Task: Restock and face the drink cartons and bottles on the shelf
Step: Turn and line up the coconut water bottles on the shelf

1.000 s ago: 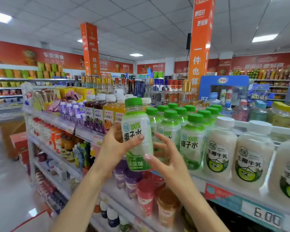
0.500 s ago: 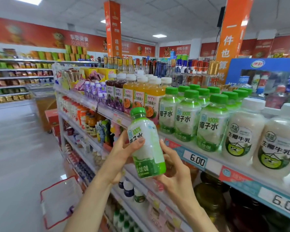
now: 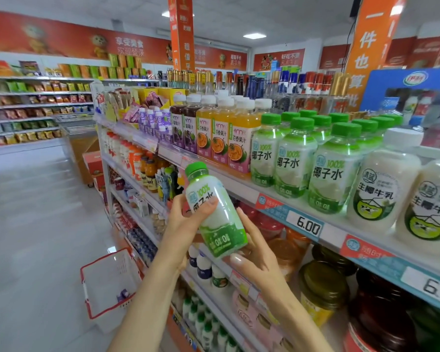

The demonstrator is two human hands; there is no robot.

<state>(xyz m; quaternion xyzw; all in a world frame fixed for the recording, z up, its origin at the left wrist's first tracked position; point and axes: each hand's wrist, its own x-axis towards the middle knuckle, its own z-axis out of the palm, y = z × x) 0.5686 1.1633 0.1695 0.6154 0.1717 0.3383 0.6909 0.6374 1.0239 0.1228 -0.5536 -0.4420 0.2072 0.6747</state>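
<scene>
Coconut-water bottle [image 3: 215,212], head view: tilted, held in front of the shelf [image 3: 239,189], below its top tier. Left hand [image 3: 183,224] fingers wrapped round label; right hand [image 3: 258,254] fingers cupping base. Matching row [image 3: 295,161] faced label-out on top tier; this one likely still to place. Supermarket aisle; red basket [image 3: 102,259] on floor [image 3: 36,224].

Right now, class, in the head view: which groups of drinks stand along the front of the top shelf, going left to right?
small purple bottles → dark grape juice bottles → orange passion-fruit juice bottles → green-capped coconut water bottles → white coconut milk bottles
</scene>
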